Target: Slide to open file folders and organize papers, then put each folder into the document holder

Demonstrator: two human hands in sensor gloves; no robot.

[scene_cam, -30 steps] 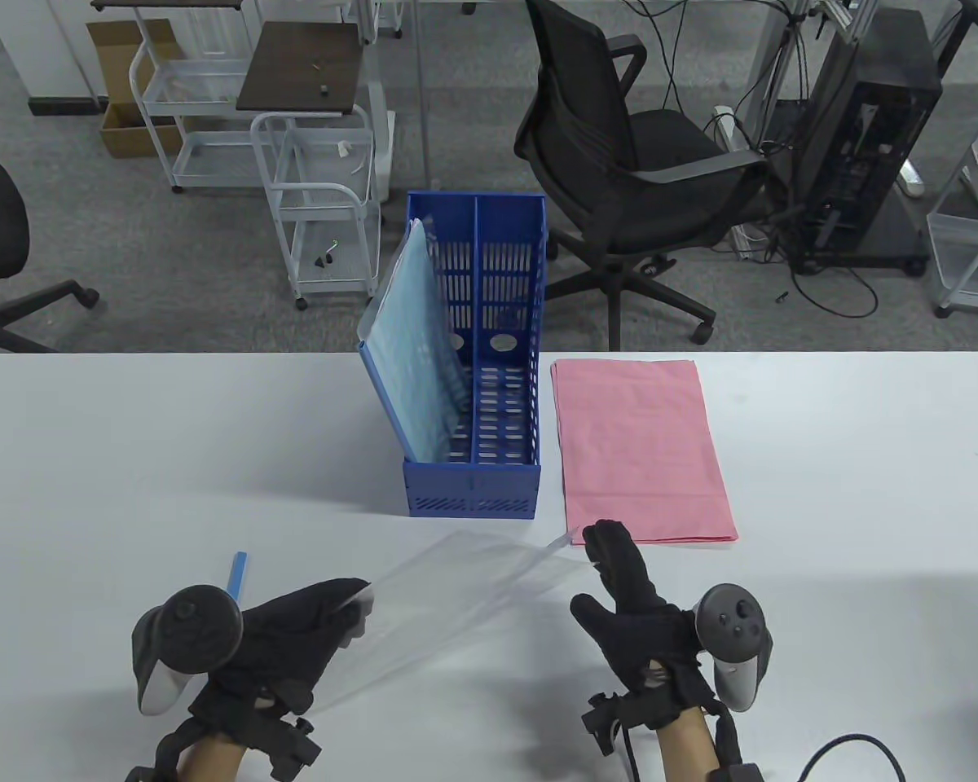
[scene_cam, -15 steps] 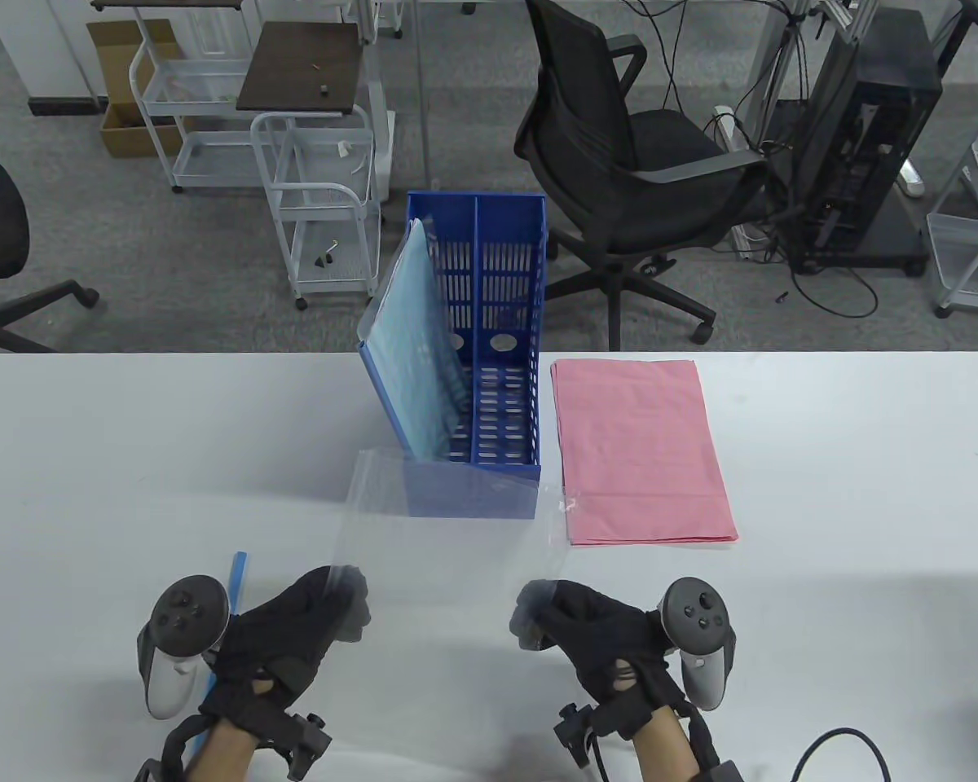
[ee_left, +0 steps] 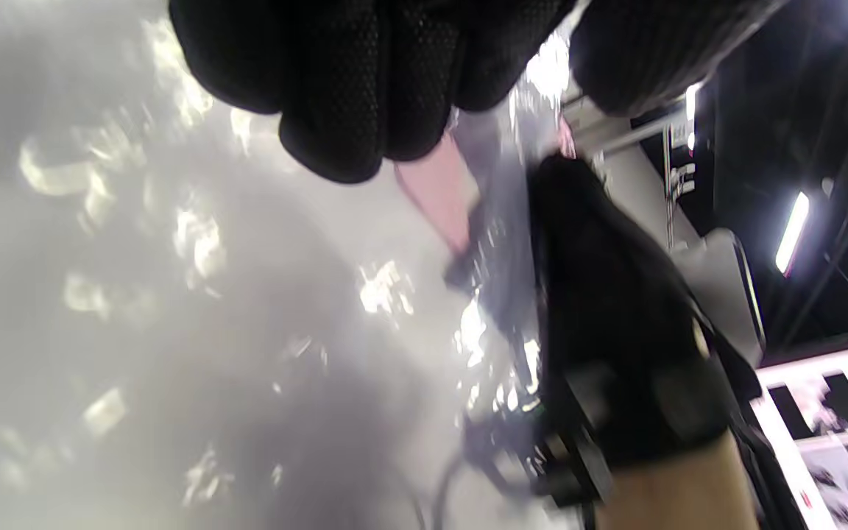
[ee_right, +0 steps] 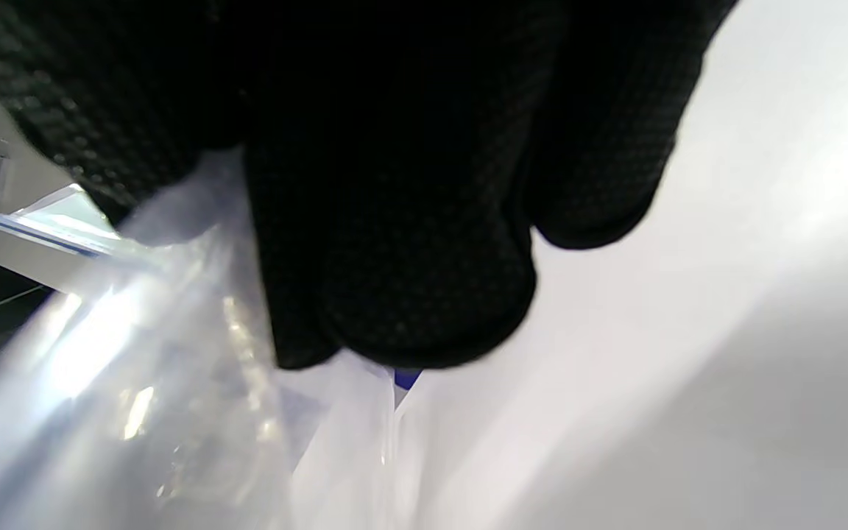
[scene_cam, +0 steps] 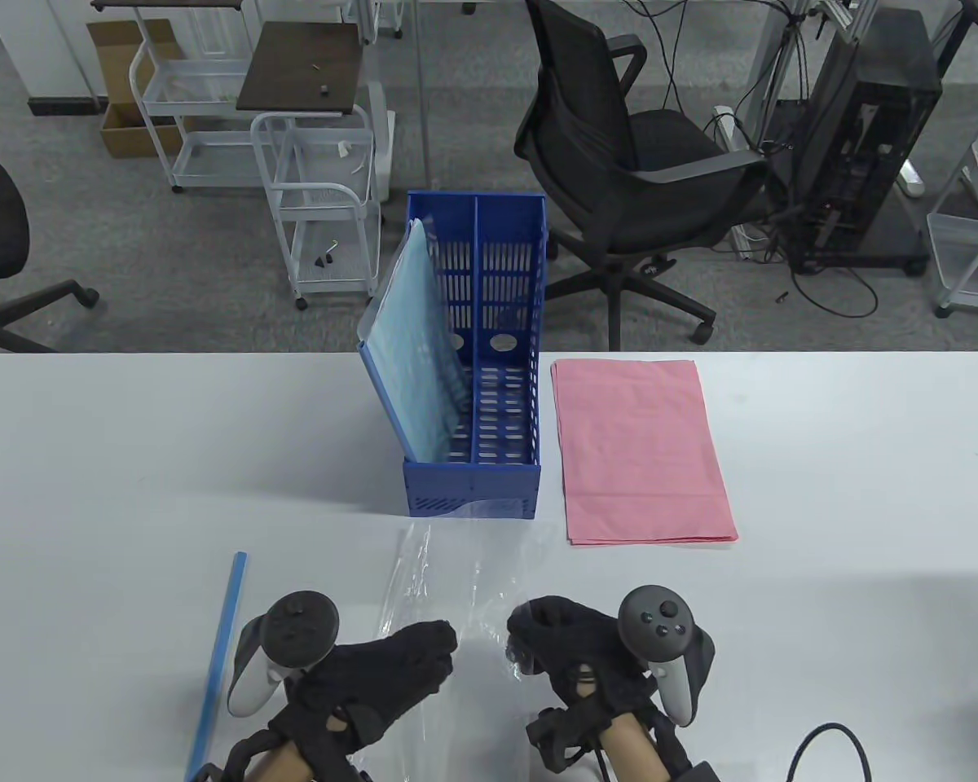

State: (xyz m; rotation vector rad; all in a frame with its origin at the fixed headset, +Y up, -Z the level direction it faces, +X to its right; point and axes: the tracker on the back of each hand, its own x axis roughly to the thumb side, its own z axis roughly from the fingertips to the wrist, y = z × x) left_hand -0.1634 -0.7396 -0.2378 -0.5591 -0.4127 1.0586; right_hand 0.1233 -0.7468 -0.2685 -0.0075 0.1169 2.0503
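Table view, near edge of the worktop [scene_cam: 90, 456], listed left to right.

Blue slide bar [scene_cam: 218, 661]: loose on the worktop, long axis near-to-far, just left of the left hand; off its folder.

Left hand [scene_cam: 383, 676]: fingers curled onto the near-left part of the clear folder [scene_cam: 456, 562]; grip clamped on the plastic.

Clear folder: empty transparent sleeve, long axis near-to-far, near end between the two hands, far end touching or just short of the document holder [scene_cam: 473, 489].

Right hand [scene_cam: 570, 652]: fingers curled, pinching the folder's near-right edge; right wrist view shows plastic bunched under the fingertips [ee_right: 424, 294].

Document holder: blue, two slots, at mid-worktop straight beyond the folder; left slot holds a filled blue folder [scene_cam: 416, 350], right slot vacant.

Pink papers [scene_cam: 640, 452]: flat stack, right of the holder, far-right of the right hand, which is the nearer one.

Judgement: papers into the sleeve comes next.
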